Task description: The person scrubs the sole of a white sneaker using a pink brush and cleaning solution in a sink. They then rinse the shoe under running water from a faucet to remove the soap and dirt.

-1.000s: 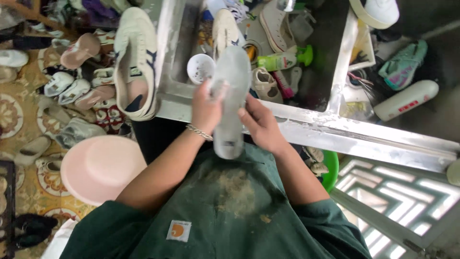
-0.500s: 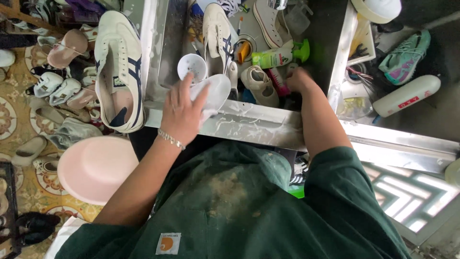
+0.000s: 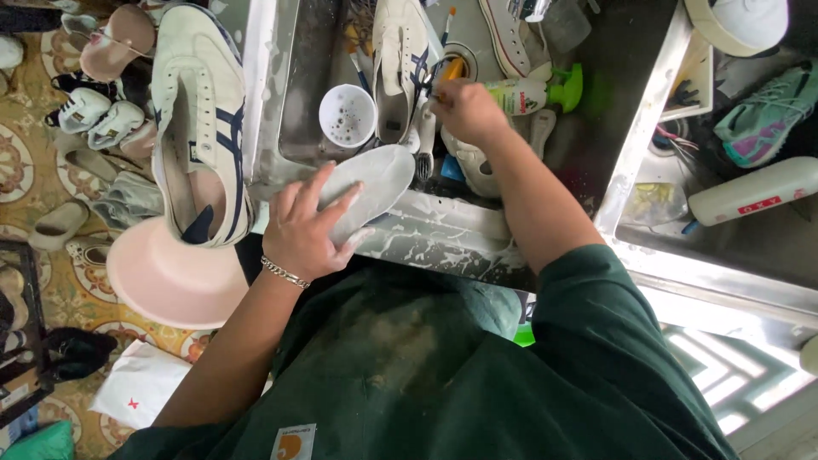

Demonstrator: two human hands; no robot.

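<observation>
Insole (image 3: 362, 189) pinned flat under my left hand (image 3: 302, 230) on the sink edge, thin, bendy, soapy-slick, so I grip mid-length; right hand (image 3: 467, 111) beyond it closed around a brush (image 3: 423, 145)

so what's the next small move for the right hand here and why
Probably bring the brush back to the insole. The left hand holds the insole flat over the soapy sink edge, while the right hand grips the brush away from it, over the sink.
</observation>
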